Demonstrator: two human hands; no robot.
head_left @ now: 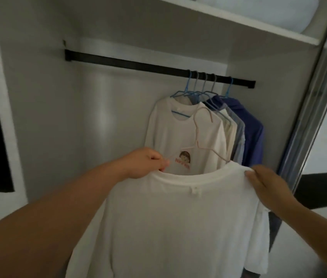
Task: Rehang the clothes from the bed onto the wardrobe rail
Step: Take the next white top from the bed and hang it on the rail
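You hold the white T-shirt up in front of the wardrobe. Your left hand pinches its collar and the pink hanger; your right hand grips the other shoulder. Next, I think, lift the hook onto the rail, left of the hung clothes.

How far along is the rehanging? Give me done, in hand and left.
Done: five garments hang on blue hangers at the right end of the wardrobe rail. In hand: a white T-shirt on a pale pink hanger, gripped at the shoulders by the left hand and right hand. Left: hooking it over the rail; the bed is out of view.
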